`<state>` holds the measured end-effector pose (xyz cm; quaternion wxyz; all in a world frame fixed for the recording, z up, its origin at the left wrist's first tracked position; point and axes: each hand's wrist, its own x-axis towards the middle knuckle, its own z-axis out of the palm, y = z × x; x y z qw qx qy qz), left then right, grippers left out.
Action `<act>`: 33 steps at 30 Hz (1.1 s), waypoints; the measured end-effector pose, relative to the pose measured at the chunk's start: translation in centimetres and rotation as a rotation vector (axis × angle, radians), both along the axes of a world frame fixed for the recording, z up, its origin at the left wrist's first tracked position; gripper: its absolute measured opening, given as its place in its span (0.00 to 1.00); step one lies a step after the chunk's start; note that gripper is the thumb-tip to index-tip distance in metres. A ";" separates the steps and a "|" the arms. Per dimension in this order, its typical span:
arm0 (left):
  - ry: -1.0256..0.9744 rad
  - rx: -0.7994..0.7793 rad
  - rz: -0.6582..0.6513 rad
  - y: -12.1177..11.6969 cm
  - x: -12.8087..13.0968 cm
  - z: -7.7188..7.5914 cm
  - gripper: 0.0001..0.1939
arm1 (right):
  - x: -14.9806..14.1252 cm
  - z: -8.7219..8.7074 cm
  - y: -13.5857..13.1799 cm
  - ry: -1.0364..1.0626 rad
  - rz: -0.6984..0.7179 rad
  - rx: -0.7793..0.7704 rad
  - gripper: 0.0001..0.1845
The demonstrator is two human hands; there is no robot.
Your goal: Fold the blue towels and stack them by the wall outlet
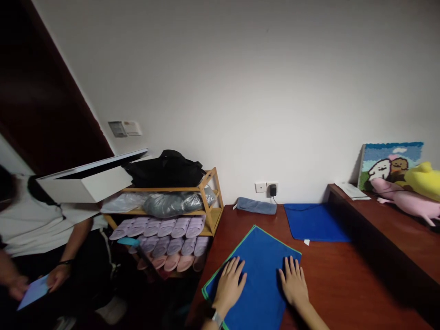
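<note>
A blue cloth with green edging [259, 270] lies flat and slanted on the reddish-brown wooden table [330, 275]; doubled edges show at its left corner. My left hand [230, 284] rests palm down on its left part, fingers stretched out. On the right side of the cloth, my right hand [294, 279] also lies flat with its fingers extended. Neither hand grips anything. Beyond them, a second blue cloth [316, 222] with a small white tag is spread on the table. A folded grey-blue cloth [256, 206] sits against the wall.
Left of the table stands a wooden rack [215, 220] with several slippers [168, 228], a black bag [168, 169] and a white box [92, 183]. A seated person [41, 238] holds a phone. Plush toys [409, 197] lie on a raised ledge at right. A charger [273, 189] is plugged in.
</note>
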<state>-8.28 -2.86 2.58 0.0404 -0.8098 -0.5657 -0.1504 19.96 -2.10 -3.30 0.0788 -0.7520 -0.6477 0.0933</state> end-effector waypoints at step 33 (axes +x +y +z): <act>-0.088 -0.170 -0.097 16.9 12.7 -5.0 0.30 | 0.4 2.0 13.5 -0.003 0.113 -0.031 0.39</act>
